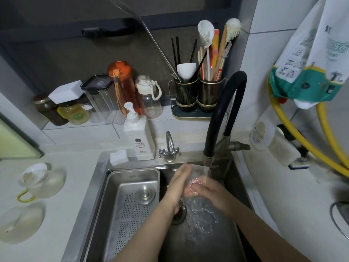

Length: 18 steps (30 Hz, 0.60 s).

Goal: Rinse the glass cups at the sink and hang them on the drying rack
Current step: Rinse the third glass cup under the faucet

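Dim indoor light, wide-angle bending at edges, motion-blurred hands, soft focus

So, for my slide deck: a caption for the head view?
Both hands rinsing a glass cup under the running faucet.

Beyond the hands, on the sink's back edge, a white pump bottle [138, 137] stands beside a small chrome tap [170, 148], with a white sponge block [118, 157] just to its left. Farther back on the tiled ledge stand an orange bottle [122, 84], a clear bottle with a white lid [149, 97], a clear black-lidded container [100, 97] and two jars [60, 110]. Back and to the right of the hands, a twin utensil holder [198, 95] carries chopsticks, spoons and brushes. Left of the hands a perforated steel tray [132, 201] lies in the basin. Far to the right, a yellow hose [294, 133] runs along the wall under a hanging printed bag [309, 59].
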Tool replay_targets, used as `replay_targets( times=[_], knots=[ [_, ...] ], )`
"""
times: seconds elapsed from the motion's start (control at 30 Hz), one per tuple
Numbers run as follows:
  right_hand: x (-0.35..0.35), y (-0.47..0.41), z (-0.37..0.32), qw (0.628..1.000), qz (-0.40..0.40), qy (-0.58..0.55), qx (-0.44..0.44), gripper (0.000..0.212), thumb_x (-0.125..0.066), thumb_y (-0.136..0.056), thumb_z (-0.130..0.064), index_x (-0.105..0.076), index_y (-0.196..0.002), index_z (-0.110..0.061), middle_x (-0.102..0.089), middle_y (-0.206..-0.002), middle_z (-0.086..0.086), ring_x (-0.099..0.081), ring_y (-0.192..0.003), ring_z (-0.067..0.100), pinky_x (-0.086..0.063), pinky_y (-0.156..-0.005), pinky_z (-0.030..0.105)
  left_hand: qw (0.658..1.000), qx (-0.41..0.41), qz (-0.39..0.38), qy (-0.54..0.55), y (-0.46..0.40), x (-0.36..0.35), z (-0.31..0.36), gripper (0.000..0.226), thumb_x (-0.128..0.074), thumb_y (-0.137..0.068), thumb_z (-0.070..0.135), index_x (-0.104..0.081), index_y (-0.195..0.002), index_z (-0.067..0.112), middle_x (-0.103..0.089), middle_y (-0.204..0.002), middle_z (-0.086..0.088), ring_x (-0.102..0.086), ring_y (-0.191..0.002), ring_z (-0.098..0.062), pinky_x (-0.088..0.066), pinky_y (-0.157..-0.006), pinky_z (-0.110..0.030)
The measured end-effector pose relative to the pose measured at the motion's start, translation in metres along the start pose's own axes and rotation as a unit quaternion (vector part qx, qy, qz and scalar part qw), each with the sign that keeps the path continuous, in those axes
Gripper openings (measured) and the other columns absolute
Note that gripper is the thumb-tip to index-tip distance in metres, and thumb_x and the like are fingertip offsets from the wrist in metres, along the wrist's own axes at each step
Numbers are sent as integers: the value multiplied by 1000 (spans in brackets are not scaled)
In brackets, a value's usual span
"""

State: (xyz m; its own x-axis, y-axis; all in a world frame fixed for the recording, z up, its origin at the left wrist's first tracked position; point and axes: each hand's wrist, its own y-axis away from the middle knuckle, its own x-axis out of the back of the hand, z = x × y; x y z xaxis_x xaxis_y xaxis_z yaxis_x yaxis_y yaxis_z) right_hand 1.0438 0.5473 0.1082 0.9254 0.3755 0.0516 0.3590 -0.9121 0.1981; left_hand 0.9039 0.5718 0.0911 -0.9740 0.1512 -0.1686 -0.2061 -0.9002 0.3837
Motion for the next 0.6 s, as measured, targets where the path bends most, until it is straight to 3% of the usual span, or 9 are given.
replay_targets(
  times=[0.07,0.13,0.23,0.27,0.33,0.4,0.5,0.53,0.6],
  knots=[
    [0,-2,-4,995,33,-98,15,27,-44,-98,-20,-65,-115,-15,-71,-110,4,-67,-104,14,-53,-89,30,998,-30,-7,-46,2,-1,-5,62,-65,-77,58,-43,-134,46,-50,-133,8,-53,-118,-4,-44,-99,-25],
    [-3,-7,-3,990,47,-132,13,29,-42,-99,-22,-66,-115,-15,-69,-114,7,-65,-109,20,-52,-92,35,997,-51,3,-51,4,-5,-6,57,-64,-82,50,-42,-134,44,-54,-124,7,-57,-108,6,-46,-87,-15],
    [-3,-17,4,989,62,-128,-39,28,-48,-96,-21,-65,-114,-10,-65,-116,18,-62,-112,27,-49,-98,42,999,-31,22,-37,-5,-7,-4,60,-62,-77,59,-50,-131,35,-65,-118,-2,-63,-107,-9,-50,-95,-30],
    [-3,-16,6,993,28,-88,-67,26,-55,-90,-30,-68,-109,-18,-66,-112,15,-65,-107,21,-50,-95,38,999,-14,26,-26,-7,-8,1,59,-61,-77,59,-55,-126,27,-67,-114,-4,-66,-103,-14,-53,-89,-32],
    [1,-9,9,990,-69,98,-77,27,-56,-86,-43,-68,-104,-27,-69,-106,1,-66,-99,5,-51,-92,26,999,35,27,-19,-12,-6,8,54,-63,-76,61,-62,-111,20,-69,-109,-8,-68,-95,-21,-56,-80,-36],
    [7,-7,9,985,-57,153,-52,27,-49,-95,-35,-65,-106,-16,-71,-103,2,-67,-98,8,-52,-94,31,998,56,24,-22,-12,-4,7,50,-60,-78,62,-61,-109,24,-68,-113,-8,-67,-101,-24,-54,-90,-43],
    [12,-9,0,999,13,-21,-43,30,-45,-98,-27,-63,-109,-6,-73,-94,6,-71,-86,14,-58,-81,28,998,37,-19,48,-5,-5,-4,53,-63,-79,52,-48,-127,36,-66,-118,-8,-68,-99,-22,-55,-85,-39],
    [11,-10,-4,997,21,-68,-41,31,-44,-98,-27,-62,-112,-6,-73,-94,9,-71,-87,16,-57,-80,28,997,28,-24,66,0,-6,-6,57,-66,-76,52,-45,-128,39,-65,-120,-7,-69,-98,-22,-55,-82,-36],
    [7,-10,-6,998,-7,-58,-37,32,-42,-99,-28,-62,-116,-11,-70,-105,12,-68,-100,20,-52,-91,33,998,20,-3,64,3,-6,-3,61,-68,-73,57,-49,-127,36,-65,-118,-4,-68,-101,-19,-55,-82,-32]
  ],
)
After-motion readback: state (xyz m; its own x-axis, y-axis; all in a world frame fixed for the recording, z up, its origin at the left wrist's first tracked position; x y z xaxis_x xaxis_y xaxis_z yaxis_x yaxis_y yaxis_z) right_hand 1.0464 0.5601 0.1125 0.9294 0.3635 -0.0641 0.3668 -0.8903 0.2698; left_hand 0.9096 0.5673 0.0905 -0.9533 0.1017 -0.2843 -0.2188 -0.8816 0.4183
